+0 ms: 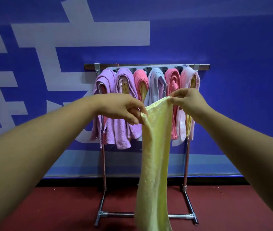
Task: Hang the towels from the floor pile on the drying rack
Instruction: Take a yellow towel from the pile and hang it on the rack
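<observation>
the yellow towel (pixel 154 155) hangs long and narrow in front of the person, held up by its top edge well short of the drying rack (pixel 146 66). the left hand (pixel 120 108) pinches the nearer top corner between thumb and curled fingers; the right hand (pixel 186 100) pinches the farther corner the same way, a little higher, so the top hem runs slanted between them. the lower end drops out of the bottom of the view, so whether it touches the red floor (pixel 62 209) cannot be told.

behind it, the rack stands against the blue wall (pixel 215 39), its top bar already crowded with six bunches of hung towels: purple (pixel 106 80), purple (pixel 124 79), pink (pixel 140 79), pale blue (pixel 156 80), pink (pixel 172 79) and light pink (pixel 189 77).

the likely trouble is room: with the bar this full, pushing the towel over could drag a neighbour off, or leave it draped unevenly so its own weight slides it down. the two fingertip pinches are light, and a slip at either corner would let the cloth fold and fall.
</observation>
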`<state>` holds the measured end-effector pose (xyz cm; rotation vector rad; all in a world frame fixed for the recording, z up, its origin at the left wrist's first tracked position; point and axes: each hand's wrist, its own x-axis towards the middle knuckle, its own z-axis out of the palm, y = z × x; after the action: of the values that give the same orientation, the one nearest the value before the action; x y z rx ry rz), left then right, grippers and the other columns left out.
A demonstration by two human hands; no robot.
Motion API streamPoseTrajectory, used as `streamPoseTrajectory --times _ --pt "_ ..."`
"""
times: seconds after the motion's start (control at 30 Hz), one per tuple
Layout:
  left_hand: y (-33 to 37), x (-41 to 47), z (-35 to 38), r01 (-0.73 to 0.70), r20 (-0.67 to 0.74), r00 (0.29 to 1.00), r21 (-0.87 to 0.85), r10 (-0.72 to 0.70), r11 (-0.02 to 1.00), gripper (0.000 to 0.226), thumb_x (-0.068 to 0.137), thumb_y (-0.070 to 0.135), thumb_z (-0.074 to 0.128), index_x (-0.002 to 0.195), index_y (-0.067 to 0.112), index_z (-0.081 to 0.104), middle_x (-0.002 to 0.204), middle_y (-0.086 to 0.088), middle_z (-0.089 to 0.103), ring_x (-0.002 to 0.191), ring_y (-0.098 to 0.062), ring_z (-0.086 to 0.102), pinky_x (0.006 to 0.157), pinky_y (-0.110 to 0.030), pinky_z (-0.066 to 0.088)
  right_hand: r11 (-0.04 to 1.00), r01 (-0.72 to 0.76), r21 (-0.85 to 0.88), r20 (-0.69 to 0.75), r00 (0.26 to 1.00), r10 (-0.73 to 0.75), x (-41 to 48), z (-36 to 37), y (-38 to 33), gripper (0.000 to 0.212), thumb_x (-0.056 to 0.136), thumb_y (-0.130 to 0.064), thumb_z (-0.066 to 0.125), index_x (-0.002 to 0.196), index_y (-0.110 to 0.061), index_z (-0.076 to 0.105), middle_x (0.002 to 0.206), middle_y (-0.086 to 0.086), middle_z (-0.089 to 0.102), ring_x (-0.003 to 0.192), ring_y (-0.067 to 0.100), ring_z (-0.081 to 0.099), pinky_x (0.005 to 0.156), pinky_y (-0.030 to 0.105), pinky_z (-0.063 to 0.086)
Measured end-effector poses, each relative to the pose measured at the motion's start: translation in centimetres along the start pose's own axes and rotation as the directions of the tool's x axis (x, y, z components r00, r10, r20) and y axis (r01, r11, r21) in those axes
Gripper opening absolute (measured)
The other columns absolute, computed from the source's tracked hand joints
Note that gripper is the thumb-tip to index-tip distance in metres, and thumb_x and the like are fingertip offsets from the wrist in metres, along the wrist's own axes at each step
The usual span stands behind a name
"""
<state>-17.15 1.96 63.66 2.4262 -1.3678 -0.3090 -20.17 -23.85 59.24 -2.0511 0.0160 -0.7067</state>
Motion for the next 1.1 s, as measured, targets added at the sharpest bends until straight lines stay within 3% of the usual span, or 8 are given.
streamPoseTrajectory --times 0.2,0.33,0.47,0.6,0.8,0.93,1.03,1.1 --pt "1.0 0.5 0.3 -0.023 -0.368 0.928 0.104 0.06 0.994 0.016 0.088 0.042 0.069 0.091 0.027 0.074 0.079 0.009 0.067 0.071 0.002 0.057 0.067 -0.014 0.044 0.992 -0.079 0.102 0.115 0.991 0.067 -0.8 0.6 -1.1 0.015 0.09 -0.008 0.072 0.103 0.0 0.072 0.077 0.008 0.068 0.064 0.012 0.064 0.062 0.024 0.054" --pt "1.7 1.2 0.7 0.016 -0.484 0.875 0.079 0.024 0.997 0.016 0.087 0.039 0.072 0.09 0.024 0.075 0.072 0.012 0.054 0.062 0.008 0.049 0.058 -0.009 0.034 0.953 -0.11 0.281 0.239 0.97 0.041 -1.8 1.4 -3.5 0.018 0.09 -0.001 0.069 0.105 0.009 0.068 0.083 0.016 0.067 0.067 0.017 0.066 0.066 0.023 0.059" --pt "1.8 1.4 0.7 0.021 -0.58 0.814 -0.019 -0.028 1.0 0.011 0.087 0.031 0.073 0.084 0.021 0.073 0.053 0.015 0.054 0.051 0.009 0.049 0.05 -0.005 0.033 0.888 -0.151 0.434 0.334 0.943 -0.003 -2.4 2.0 -5.2 0.006 0.09 0.0 0.066 0.095 0.003 0.067 0.085 0.018 0.066 0.074 0.02 0.065 0.073 0.026 0.059" --pt "1.5 1.4 0.4 0.035 -0.598 0.8 -0.034 -0.048 0.999 0.014 0.086 0.035 0.074 0.086 0.021 0.076 0.075 0.007 0.067 0.067 0.001 0.053 0.059 -0.012 0.04 0.828 -0.185 0.53 0.375 0.926 -0.033 -2.6 2.2 -5.3 0.009 0.094 0.001 0.061 0.099 0.005 0.066 0.084 0.016 0.066 0.074 0.019 0.063 0.076 0.026 0.059" --pt "1.3 1.1 0.2 0.06 -0.574 0.816 -0.028 -0.065 0.998 0.029 0.083 0.047 0.073 0.08 0.018 0.076 0.069 -0.005 0.06 0.059 -0.006 0.046 0.052 -0.016 0.034 0.898 -0.065 0.435 0.355 0.929 -0.105 -2.9 2.2 -5.0 0.034 0.078 -0.007 0.075 0.105 0.012 0.066 0.1 0.031 0.067 0.091 0.03 0.065 0.08 0.03 0.057" --pt "0.3 0.8 0.4 0.097 -0.451 0.886 -0.058 -0.112 0.994 0.065 0.072 0.068 0.063 0.068 0.003 0.064 0.082 -0.024 0.051 0.071 -0.02 0.045 0.069 -0.033 0.036 0.892 -0.042 0.451 0.303 0.947 -0.109 -2.8 2.2 -4.8 0.02 0.078 -0.003 0.075 0.096 0.004 0.069 0.092 0.022 0.066 0.085 0.028 0.061 0.073 0.025 0.055" --pt "-0.5 0.0 0.5 0.114 -0.338 0.93 -0.112 -0.146 0.987 0.05 0.078 0.064 0.063 0.066 0.016 0.063 0.077 -0.009 0.046 0.071 -0.016 0.043 0.071 -0.033 0.034 0.921 -0.022 0.388 0.274 0.957 -0.093 -2.4 1.4 -4.2 0.014 0.085 -0.002 0.073 0.098 0.0 0.071 0.089 0.015 0.069 0.085 0.026 0.061 0.077 0.028 0.056" --pt "-1.0 -0.2 0.6 0.12 -0.356 0.921 -0.126 -0.158 0.985 0.038 0.085 0.055 0.066 0.067 0.022 0.067 0.068 0.005 0.048 0.064 -0.007 0.044 0.066 -0.023 0.035 0.969 0.026 0.245 0.272 0.958 -0.094 -2.4 1.0 -3.8 0.013 0.086 -0.008 0.074 0.099 -0.003 0.073 0.088 0.011 0.07 0.084 0.02 0.061 0.081 0.033 0.053"
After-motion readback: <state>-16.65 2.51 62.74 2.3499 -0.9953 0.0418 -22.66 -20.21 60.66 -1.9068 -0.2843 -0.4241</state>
